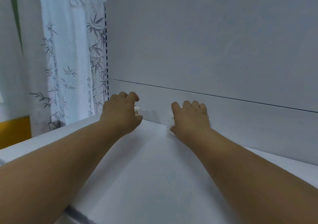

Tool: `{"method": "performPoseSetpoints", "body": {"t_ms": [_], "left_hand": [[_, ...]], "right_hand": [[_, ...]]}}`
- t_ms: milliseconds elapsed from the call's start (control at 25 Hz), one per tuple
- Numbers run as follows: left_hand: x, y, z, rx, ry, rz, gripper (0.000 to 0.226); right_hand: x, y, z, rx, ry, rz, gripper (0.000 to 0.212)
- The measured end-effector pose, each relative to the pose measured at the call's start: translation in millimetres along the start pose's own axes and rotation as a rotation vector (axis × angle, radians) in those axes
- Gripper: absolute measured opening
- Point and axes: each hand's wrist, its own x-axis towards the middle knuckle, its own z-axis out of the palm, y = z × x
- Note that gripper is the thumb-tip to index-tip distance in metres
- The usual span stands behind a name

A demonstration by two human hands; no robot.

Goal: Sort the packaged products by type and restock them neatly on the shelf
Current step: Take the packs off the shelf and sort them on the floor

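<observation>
beside a bamboo-print curtain (65, 68), the left hand (121, 113) curls its fingers over a small white packet (137, 112) at the back of the white shelf (146, 163), and the right hand (191, 118) likewise grips a blurred white packet (169, 125) peeking out at its left edge.

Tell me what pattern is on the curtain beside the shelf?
Grey ink-style bamboo on white curtain, seen in the head view.

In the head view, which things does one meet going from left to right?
Orange-yellow block → white curtain with grey bamboo print → left hand on a small white packet → right hand on another white packet.
</observation>
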Motion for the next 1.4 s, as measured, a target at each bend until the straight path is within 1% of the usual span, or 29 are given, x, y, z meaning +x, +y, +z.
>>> {"method": "performPoseSetpoints", "body": {"t_ms": [80,120,200,280,360,440,560,640,720,760,840,960,1080,1160,1240,1320,1400], "left_hand": [[20,-9,6,0.169,-0.114,-0.01,0.069],[27,-13,9,0.224,-0.176,-0.018,0.072],[35,-16,14,0.311,-0.264,-0.026,0.063],[33,-15,16,0.369,-0.25,-0.024,0.05],[24,-10,13,0.354,-0.176,-0.031,0.042],[11,-8,3,0.184,-0.087,-0.088,0.036],[-22,1,-30,-0.199,0.101,-0.249,0.033],[-53,12,-54,-0.494,0.239,-0.406,0.029],[-93,25,-80,-0.86,0.381,-0.591,0.026],[-119,33,-93,-0.984,0.449,-0.671,0.026],[-170,46,-116,-1.093,0.564,-0.775,0.026],[-264,61,-149,-1.055,0.707,-0.895,0.023],[-372,68,-178,-0.971,0.759,-1.016,0.019],[-442,72,-188,-0.977,0.789,-1.09,0.015],[-502,76,-187,-1.009,0.795,-1.172,0.011],[-562,77,-184,-1.026,0.81,-1.251,0.012],[-637,75,-183,-0.967,0.826,-1.357,0.012]], "right_hand": [[2,-4,-7,0.191,0.082,0.031,0.062],[2,-7,-11,0.282,0.113,0.038,0.066],[0,-16,-19,0.434,0.168,0.016,0.072],[-5,-24,-26,0.53,0.225,-0.022,0.072],[-11,-24,-36,0.596,0.287,-0.061,0.07],[-16,-21,-49,0.671,0.341,-0.09,0.071],[-29,-13,-76,0.856,0.42,-0.126,0.07],[-47,-9,-90,1.003,0.437,-0.145,0.071],[-72,-6,-104,1.159,0.429,-0.184,0.071],[-90,-5,-112,1.227,0.411,-0.219,0.07],[-125,-7,-126,1.32,0.382,-0.316,0.068],[-186,-22,-150,1.443,0.302,-0.459,0.067],[-254,-46,-173,1.549,0.167,-0.554,0.068],[-306,-61,-183,1.607,0.04,-0.6,0.065],[-356,-76,-187,1.627,-0.067,-0.634,0.055],[-406,-93,-189,1.638,-0.147,-0.677,0.046],[-467,-119,-186,1.635,-0.261,-0.71,0.047]]}}
